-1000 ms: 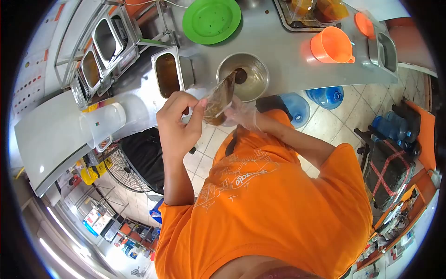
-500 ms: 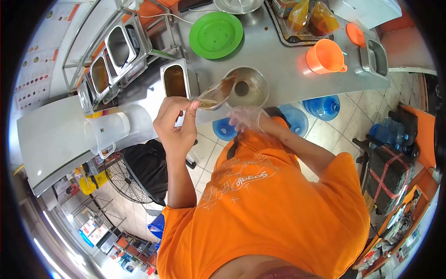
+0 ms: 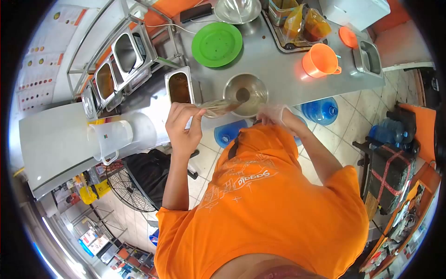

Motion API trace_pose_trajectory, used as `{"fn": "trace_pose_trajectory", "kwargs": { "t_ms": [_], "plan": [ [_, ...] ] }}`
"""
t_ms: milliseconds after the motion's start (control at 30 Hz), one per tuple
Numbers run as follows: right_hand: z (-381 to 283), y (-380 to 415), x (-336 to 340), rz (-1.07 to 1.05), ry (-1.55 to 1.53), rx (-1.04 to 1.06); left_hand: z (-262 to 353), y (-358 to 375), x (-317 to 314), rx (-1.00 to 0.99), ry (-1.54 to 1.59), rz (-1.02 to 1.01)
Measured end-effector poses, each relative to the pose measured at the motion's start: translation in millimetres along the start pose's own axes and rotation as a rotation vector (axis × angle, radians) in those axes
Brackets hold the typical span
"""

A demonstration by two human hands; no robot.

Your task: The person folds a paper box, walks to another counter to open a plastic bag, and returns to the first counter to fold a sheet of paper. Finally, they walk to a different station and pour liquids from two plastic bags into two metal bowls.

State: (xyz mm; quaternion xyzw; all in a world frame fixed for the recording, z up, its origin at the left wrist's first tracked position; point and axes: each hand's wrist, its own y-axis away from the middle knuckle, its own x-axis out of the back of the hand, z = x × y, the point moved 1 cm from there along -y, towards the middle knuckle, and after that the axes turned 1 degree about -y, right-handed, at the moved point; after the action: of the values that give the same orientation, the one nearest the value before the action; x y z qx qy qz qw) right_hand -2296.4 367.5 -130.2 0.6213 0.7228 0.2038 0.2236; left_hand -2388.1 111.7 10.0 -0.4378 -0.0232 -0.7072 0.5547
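Observation:
My left hand, bare, pinches the end of a clear plastic bag with brownish contents. The bag stretches sideways to the right, its far end over the rim of a steel bowl with a dark round patch inside. My right hand, in a clear thin glove, is just below the bowl's right side; its fingers are blurred, and I cannot make out whether they hold anything. Right behind my left hand is a steel container of brown sauce.
A green plate, an orange mug, a tray with bagged sauces and a small steel pan lie on the steel counter. A clear pitcher stands at left. Blue water bottles are under the counter.
The bag has swung from a slant to nearly level. My right hand has moved right, and my left hand slightly right and down. The camera view has shifted a little.

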Motion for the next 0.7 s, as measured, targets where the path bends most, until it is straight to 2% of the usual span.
{"fn": "trace_pose_trajectory", "kwargs": {
  "t_ms": [67, 167, 233, 300, 367, 500, 567, 600, 667, 700],
  "plan": [
    [-9, -3, 11, 0.006, 0.019, 0.036, -3, -4, 1, -0.042, -0.022, -0.013],
    [-11, 13, 17, 0.053, 0.157, 0.128, -2, 11, 3, 0.071, 0.04, -0.002],
    [-23, 9, 26, 0.136, 0.387, 0.231, -10, 8, -1, 0.07, 0.005, -0.025],
    [-19, 7, 30, 0.159, 0.289, 0.203, -9, 6, -4, 0.096, 0.018, -0.017],
    [-15, 3, 39, 0.206, 0.491, 0.227, -7, 1, -7, 0.161, 0.059, 0.029],
    [38, -35, 53, 0.294, 0.513, 0.19, -13, -13, -14, 0.192, 0.065, 0.073],
    [38, -42, 49, 0.484, 0.581, 0.356, -17, -21, -20, 0.19, 0.036, 0.093],
    [39, -45, 49, 0.482, 0.578, 0.354, -21, -25, -24, 0.154, 0.029, 0.109],
    [-16, -30, 30, 0.317, 0.078, -0.213, -29, -32, -32, 0.193, 0.035, 0.135],
    [-12, -33, 28, 0.311, 0.077, -0.218, -33, -36, -37, 0.226, 0.044, 0.163]
  ]
}}
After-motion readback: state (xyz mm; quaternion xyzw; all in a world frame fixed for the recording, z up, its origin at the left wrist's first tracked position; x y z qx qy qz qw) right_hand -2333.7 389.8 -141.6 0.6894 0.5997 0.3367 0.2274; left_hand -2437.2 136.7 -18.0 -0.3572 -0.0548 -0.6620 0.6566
